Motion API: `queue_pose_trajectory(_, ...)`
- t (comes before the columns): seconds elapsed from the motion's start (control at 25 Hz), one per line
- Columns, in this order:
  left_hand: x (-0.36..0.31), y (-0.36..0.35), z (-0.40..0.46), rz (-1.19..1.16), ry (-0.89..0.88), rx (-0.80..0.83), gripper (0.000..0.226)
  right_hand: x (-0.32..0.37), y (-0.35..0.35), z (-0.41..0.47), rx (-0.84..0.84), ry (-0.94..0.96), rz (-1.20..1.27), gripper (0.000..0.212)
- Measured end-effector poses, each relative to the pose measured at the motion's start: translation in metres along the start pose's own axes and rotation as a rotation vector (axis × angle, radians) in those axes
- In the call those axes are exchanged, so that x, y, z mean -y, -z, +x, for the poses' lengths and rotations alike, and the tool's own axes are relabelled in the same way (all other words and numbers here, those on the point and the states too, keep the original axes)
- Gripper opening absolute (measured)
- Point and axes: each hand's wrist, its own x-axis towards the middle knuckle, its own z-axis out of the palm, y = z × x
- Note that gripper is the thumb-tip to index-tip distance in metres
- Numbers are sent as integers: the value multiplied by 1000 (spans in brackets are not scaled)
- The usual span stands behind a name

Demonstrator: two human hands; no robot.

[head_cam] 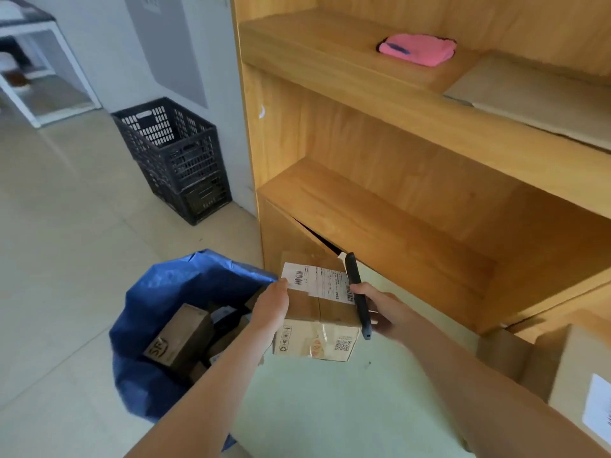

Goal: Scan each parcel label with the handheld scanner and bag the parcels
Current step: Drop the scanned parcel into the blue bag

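Two bare forearms in view, no sleeves visible. Left hand (271, 309), right hand (380, 312): no gloves, rings, watch (wrists plain).

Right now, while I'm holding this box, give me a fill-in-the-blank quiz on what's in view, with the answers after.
1. The left hand grips the brown cardboard parcel with the white ____ on top.
2. The right hand holds the slim black handheld ____.
3. Scanned boxes sit inside the crinkled ____ plastic bag.
4. A folded ____ cloth lies on the wooden shelf.

Answers: label; scanner; blue; pink
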Motion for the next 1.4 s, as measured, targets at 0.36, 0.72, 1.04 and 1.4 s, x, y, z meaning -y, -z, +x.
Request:
queue_pose_trajectory(0.36,48,143,77,30,3,-158,45,4,-161,77,141,-82,-37,32)
queue_pose_trajectory(0.72,143,173,183,157,142,-69,35,-79,-229,167,30,-324,2,44)
queue_pose_trajectory(1.04,174,163,225,44,36,-174,56,-125,-233,215,-196,-290,-50,69)
queue_pose_trajectory(1.4,171,158,195,219,-221,-248,71,-107,-233,185,-144,-250,-40,69)
